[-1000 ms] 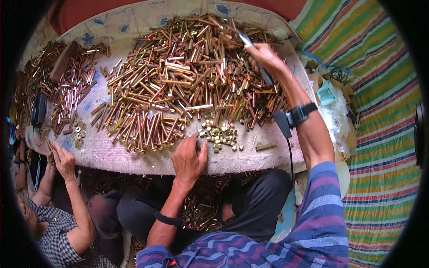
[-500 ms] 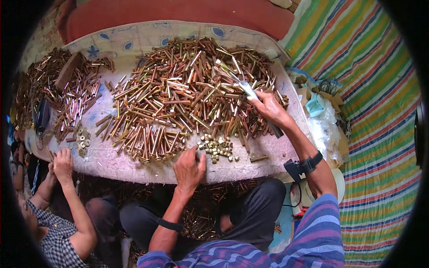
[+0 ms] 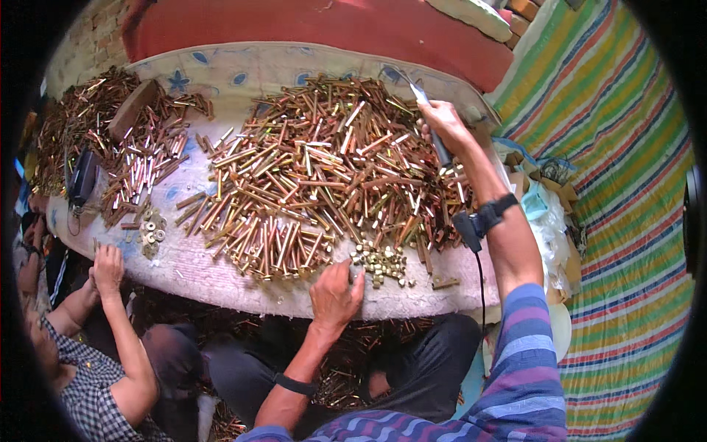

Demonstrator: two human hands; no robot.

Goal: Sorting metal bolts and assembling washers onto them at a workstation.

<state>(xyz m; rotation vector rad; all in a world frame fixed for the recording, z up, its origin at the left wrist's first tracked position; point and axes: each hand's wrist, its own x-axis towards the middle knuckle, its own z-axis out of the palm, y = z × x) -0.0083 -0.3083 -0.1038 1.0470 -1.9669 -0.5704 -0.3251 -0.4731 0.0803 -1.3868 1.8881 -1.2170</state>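
A padded, patterned cloth [image 3: 155, 271] covers the table, with a red panel [image 3: 317, 37] behind and a striped sheet [image 3: 626, 214] on your right. Your right hand [image 3: 442, 124] is closed around the dark-handled tool [image 3: 442, 152], its thin metal end raised toward the far edge above the heap of copper-toned bolts [image 3: 346, 158]. Your left hand [image 3: 336, 296] lies curled at the near edge, just beside the brass-coloured nuts [image 3: 381, 264]; you cannot tell from here whether it pinches anything.

To work well, hold the handle firmly with the wrist loose, bring the metal end down under control, and mind the cord at your wrist. Rest your left hand clear of the tool's path, so the nuts don't scatter.

Count one tool, one main heap and one smaller left heap [image 3: 155, 166]; the bolts overlap too much to number, as do the nuts in their single cluster. One bolt [image 3: 445, 283] lies apart, right of the nuts. Farther left are one group of washers [image 3: 152, 234], one black case [image 3: 83, 177], one brown block [image 3: 132, 110], and a co-worker's raised hand [image 3: 109, 267].
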